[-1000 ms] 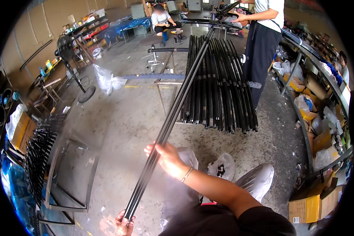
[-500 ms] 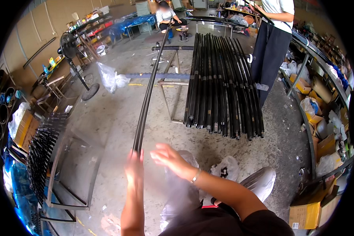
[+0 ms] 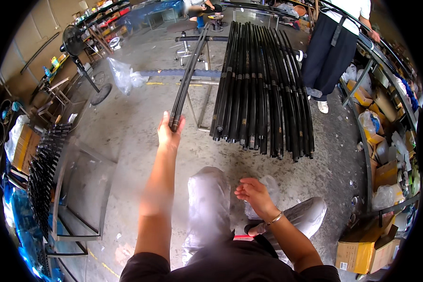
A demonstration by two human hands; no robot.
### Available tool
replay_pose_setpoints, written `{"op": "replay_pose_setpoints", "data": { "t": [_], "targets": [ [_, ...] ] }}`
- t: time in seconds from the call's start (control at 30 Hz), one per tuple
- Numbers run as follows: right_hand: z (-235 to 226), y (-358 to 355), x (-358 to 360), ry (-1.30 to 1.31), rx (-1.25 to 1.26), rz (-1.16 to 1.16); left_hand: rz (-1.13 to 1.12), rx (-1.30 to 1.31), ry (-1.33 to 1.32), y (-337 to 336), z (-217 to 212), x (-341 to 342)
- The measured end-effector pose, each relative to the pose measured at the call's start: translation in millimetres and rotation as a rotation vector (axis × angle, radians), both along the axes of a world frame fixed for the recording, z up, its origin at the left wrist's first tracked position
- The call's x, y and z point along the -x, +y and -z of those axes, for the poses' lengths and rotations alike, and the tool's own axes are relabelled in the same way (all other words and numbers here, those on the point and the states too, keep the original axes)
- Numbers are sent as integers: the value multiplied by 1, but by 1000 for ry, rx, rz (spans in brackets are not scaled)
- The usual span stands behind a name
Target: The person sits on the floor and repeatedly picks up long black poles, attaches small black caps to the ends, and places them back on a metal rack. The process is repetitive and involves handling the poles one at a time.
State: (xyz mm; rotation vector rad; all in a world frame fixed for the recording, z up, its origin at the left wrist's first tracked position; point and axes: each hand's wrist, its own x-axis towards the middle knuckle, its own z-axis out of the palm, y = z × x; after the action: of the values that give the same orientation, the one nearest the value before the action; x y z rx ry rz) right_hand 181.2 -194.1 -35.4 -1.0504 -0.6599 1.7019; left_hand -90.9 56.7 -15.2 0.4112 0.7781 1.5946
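Note:
Slim black rods (image 3: 189, 77), a small bundle, run away from me with their far part over the metal trestle (image 3: 200, 82). Around their near end my left hand (image 3: 168, 135) is closed, arm stretched forward. Just right of that bundle, a broad row of thicker black rods (image 3: 251, 89) rests side by side, near ends toward me. My right hand (image 3: 255, 193), with a bracelet at its wrist, hovers above my lap, fingers loosely bent and apart, holding nothing. Behind it is a clear plastic bag (image 3: 270, 185), partly hidden.
At left stand a fan (image 3: 75, 44), a metal frame (image 3: 61, 207) and a stack of black rods (image 3: 44, 174). A person (image 3: 331, 42) stands beyond the row; another sits at the back. Shelving with boxes (image 3: 385, 176) lines the right; an opened carton (image 3: 362, 251) sits below.
My left hand has moved forward with the bundle, which now lies lower and closer to the row. My right hand has drawn back toward my lap. The standing person has shifted right.

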Motion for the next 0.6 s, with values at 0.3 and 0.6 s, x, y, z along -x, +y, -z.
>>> {"op": "replay_pose_setpoints", "data": {
  "t": [0.3,0.6],
  "targets": [
    [22,-11,7,77,71,19,340,-24,268,-95,1,-83],
    [15,-26,-15,37,73,90,356,215,467,-36,-18,-100]
  ]
}}
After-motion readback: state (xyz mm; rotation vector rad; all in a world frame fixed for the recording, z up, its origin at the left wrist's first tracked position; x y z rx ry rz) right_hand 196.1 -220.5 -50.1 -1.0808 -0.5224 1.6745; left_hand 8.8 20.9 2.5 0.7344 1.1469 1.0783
